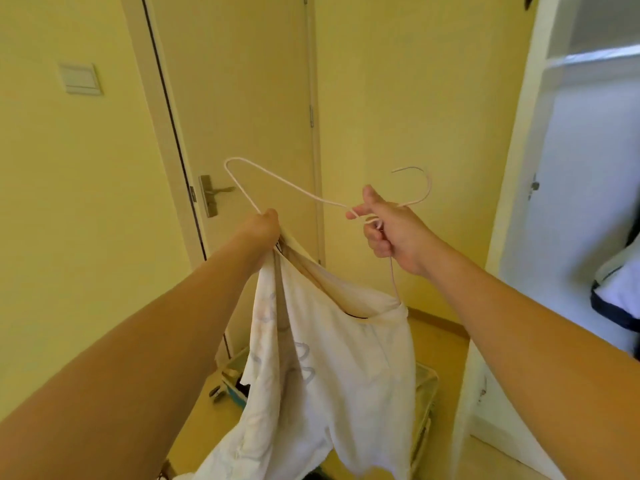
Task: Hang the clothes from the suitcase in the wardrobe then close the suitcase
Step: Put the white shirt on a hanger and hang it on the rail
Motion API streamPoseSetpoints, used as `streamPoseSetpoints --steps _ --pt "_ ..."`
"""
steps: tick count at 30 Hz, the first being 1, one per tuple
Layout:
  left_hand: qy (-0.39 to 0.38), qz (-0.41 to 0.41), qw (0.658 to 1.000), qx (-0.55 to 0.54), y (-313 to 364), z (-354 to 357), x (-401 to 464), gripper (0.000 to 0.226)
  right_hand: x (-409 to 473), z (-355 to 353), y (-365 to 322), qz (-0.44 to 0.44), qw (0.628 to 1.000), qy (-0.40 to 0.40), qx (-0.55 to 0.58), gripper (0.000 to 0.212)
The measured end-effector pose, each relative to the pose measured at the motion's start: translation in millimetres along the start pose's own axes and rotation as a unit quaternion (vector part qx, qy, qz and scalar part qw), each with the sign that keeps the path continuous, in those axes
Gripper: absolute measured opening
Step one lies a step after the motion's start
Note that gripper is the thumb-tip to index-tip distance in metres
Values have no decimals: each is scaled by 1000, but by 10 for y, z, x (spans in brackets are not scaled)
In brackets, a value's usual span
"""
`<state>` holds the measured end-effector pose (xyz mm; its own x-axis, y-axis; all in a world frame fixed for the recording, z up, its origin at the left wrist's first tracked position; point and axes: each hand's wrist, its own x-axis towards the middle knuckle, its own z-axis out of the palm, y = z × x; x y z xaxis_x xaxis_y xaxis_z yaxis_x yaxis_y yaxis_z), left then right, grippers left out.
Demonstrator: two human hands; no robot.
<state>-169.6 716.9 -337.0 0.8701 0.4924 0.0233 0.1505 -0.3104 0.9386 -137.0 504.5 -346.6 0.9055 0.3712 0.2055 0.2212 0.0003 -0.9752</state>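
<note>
Right hand (388, 226) was closed round the neck of the thin pale pink wire hanger (294, 192), just under its hook; left hand (265, 225) was gripping the collar of the white, faintly printed cotton shirt (332, 368) together with the hanger's far shoulder. Hung from both hands, over the open suitcase with teal edge (230, 386) on the floor, with one hanger arm already inside the neck opening. To finish well, probably best to stretch the collar wide, slide the free shoulder of the wire under the cloth, then level the shirt before turning to the open white wardrobe (519, 168) on the right. Could slip off the smooth wire if tilted. No brand, label or readable writing was seen; only blurred grey shapes on the shirt.
</note>
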Motion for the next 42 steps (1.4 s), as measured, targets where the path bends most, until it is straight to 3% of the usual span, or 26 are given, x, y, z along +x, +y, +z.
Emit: streamPoseSetpoints --steps 5,7,9,12,13,14,17,25,29,31,34,38,42 --pt "-103 79 987 100 194 376 -66 28 -347 -428 -84 33 999 -2 -39 31" --pt "-175 123 941 262 215 516 -78 24 -555 -665 -131 58 996 8 -66 30" --pt "-144 218 825 500 206 632 -6 35 -744 -900 -190 83 991 12 -102 30" --pt "-59 384 635 668 284 772 -63 51 -969 -1207 -368 107 978 35 -175 32" --pt "-43 422 601 677 315 817 -94 50 -1026 -1294 -452 113 972 43 -199 32" --pt "-42 439 589 677 350 871 -96 49 -1089 -1388 -539 121 966 49 -221 33" --pt "-89 419 630 648 483 1026 -191 47 -1280 -1635 -754 160 947 57 -274 33" --pt "-87 450 591 663 856 1518 -480 52 -1743 -2268 -1045 256 902 97 -335 35" --pt "-27 515 588 623 1193 1811 -771 44 -1955 -2462 -962 320 840 89 -429 33" --pt "-10 573 566 593 1368 2032 -1034 35 -2053 -2603 -982 282 865 113 -400 32" --pt "-93 645 570 500 1517 2436 -1553 32 -2244 -2865 -1162 218 915 160 -301 32" --pt "-172 704 588 359 1583 2964 -2123 24 -2573 -3223 -1324 216 921 190 -264 29" --pt "-270 693 656 128 1657 3378 -2323 39 -2927 -3611 -1407 214 918 243 -230 30"
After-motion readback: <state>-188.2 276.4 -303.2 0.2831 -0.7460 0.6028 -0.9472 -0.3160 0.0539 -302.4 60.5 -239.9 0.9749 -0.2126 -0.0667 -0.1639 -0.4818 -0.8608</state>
